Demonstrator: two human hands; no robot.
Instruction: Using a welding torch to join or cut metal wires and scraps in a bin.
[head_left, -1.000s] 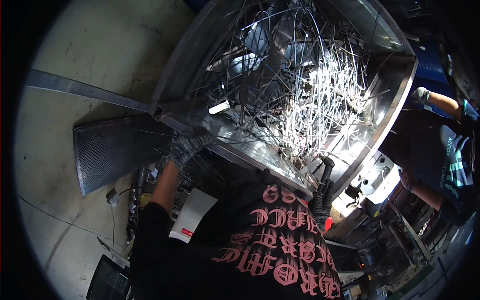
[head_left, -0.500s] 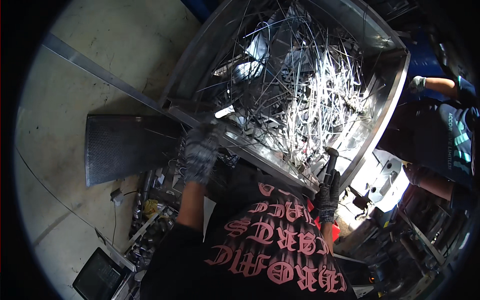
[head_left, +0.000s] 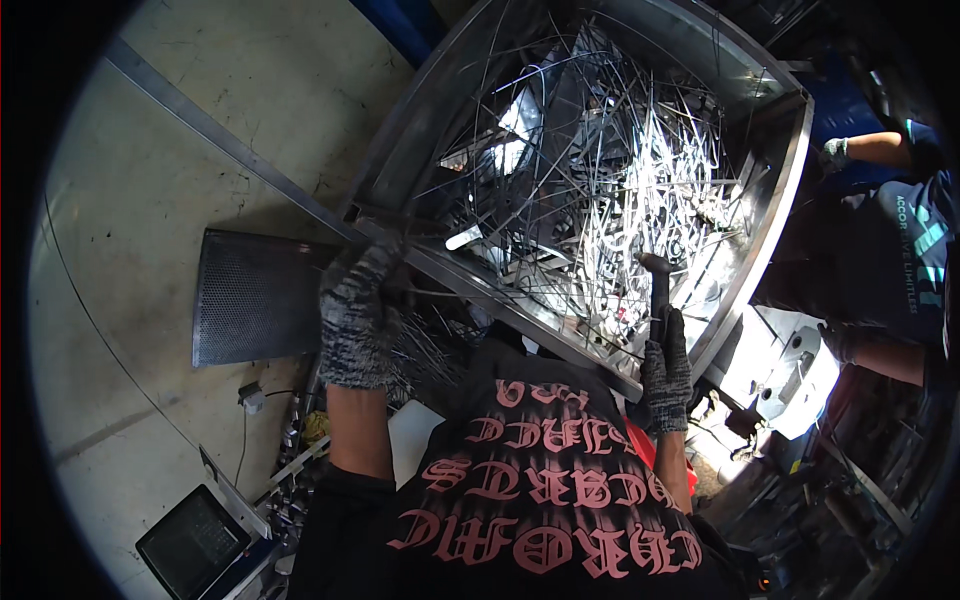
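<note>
My right hand [head_left: 665, 385], in a grey knit glove, is closed around the handle of a hammer [head_left: 658, 280]. The hammer stands head-up over the near right part of a large metal bin [head_left: 570, 340]. Inside the bin lies a tangle of thin metal strips and wire scrap [head_left: 640, 170]. My left hand [head_left: 355, 325], in a matching glove, is beside the bin's near left corner with its fingers curled. A thin strip or rod seems to run from those fingers, but what they hold is unclear. A small bright metal piece [head_left: 464, 238] lies just inside the near left wall.
A perforated dark metal sheet [head_left: 255, 300] lies left of my left hand. A screen [head_left: 192, 543] stands at the lower left. On the right, a person [head_left: 870, 250] works beside the bin, near a white machine part [head_left: 790, 380]. Loose scrap [head_left: 430, 350] lies below the bin's near edge.
My left hand has drawn back to the left, away from the bin's rim. The hammer in my right hand sits slightly higher in view. The view itself has shifted a little.
</note>
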